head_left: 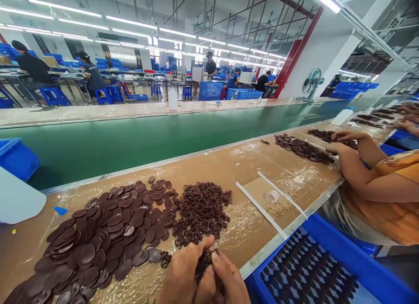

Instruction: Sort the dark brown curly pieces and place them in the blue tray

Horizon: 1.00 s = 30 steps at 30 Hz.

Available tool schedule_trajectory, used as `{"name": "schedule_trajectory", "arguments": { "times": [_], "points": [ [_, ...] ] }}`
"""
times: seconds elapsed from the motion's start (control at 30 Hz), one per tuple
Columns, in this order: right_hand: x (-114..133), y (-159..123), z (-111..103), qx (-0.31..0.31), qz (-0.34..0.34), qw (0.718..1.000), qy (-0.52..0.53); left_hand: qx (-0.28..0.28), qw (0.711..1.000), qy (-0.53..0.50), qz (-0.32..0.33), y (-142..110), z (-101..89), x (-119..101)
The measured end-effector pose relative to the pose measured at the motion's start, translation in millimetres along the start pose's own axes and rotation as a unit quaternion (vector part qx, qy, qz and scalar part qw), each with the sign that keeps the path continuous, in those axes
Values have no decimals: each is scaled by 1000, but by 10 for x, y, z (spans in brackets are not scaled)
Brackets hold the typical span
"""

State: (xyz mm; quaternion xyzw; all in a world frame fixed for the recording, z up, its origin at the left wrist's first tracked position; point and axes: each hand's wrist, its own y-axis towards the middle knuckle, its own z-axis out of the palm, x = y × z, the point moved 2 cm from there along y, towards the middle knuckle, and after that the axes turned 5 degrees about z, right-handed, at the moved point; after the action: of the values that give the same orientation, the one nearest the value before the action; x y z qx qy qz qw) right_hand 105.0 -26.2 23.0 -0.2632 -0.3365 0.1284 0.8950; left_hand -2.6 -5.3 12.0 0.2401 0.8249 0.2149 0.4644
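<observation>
My left hand (181, 278) and my right hand (229, 280) meet at the bottom edge, fingers pinched together around a clump of small dark brown parts (205, 258). Just beyond them lies a loose heap of the same small brown parts (201, 210) on the tan worktable (248, 164). To the left spreads a wide pile of flat dark brown oval discs (104, 234), several overlapping.
A blue crate (360, 262) with rows of dark pieces sits at the lower right. A co-worker's arms (353, 164) reach to another disc pile (303, 148). A green conveyor belt (147, 140) runs behind the table, with a blue bin (16, 158) at left.
</observation>
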Motion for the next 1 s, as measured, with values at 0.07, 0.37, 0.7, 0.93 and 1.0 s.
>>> {"name": "schedule_trajectory", "arguments": {
  "times": [0.07, 0.37, 0.7, 0.93, 1.0],
  "points": [
    [6, -12, 0, -2, 7, 1000, -10, 10, 1000, -8, 19, 50, -29, -33],
    [-8, 5, -30, -8, 16, 1000, -25, 29, 999, 8, 43, 111, -56, -53],
    [7, 40, -29, 37, 11, 999, -31, 45, 998, 7, 45, 114, -48, -33],
    [44, 4, 25, 26, 30, 999, -26, 28, 998, 10, 47, 131, -67, -70],
    [62, 1, 34, 21, 25, 999, -21, 34, 998, 22, 43, 137, -73, -69]
  ]
}}
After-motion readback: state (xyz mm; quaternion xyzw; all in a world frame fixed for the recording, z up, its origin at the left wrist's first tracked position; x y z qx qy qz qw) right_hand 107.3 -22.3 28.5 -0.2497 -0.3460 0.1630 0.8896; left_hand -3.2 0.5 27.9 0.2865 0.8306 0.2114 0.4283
